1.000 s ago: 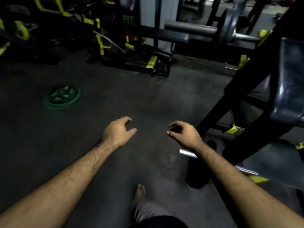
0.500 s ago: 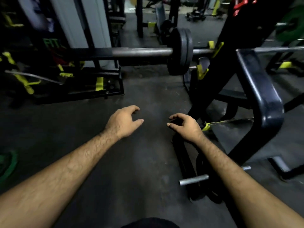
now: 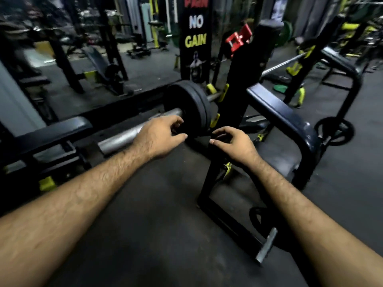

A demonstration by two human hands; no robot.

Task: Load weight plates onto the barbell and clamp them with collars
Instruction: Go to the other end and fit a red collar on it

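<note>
A barbell rests across the black rack, its bare steel sleeve (image 3: 124, 137) pointing toward me at the left. Black weight plates (image 3: 192, 106) sit on that sleeve, pushed in against the rack upright. My left hand (image 3: 159, 137) hovers over the sleeve just short of the plates, fingers curled and apart, holding nothing. My right hand (image 3: 232, 141) hangs below and in front of the plates' lower edge, fingers also loosely spread and empty. No collar is visible on the sleeve or in either hand.
The black rack frame (image 3: 290, 121) curves around on the right, with a plate (image 3: 333, 131) on its far peg and another plate (image 3: 263, 220) on a near peg by a steel stub (image 3: 267, 245). A bench pad (image 3: 51, 129) lies left. A green plate (image 3: 279, 88) lies beyond.
My view has swung up and right from the floor to the loaded barbell end. Both hands have moved forward and now sit close to the plates.
</note>
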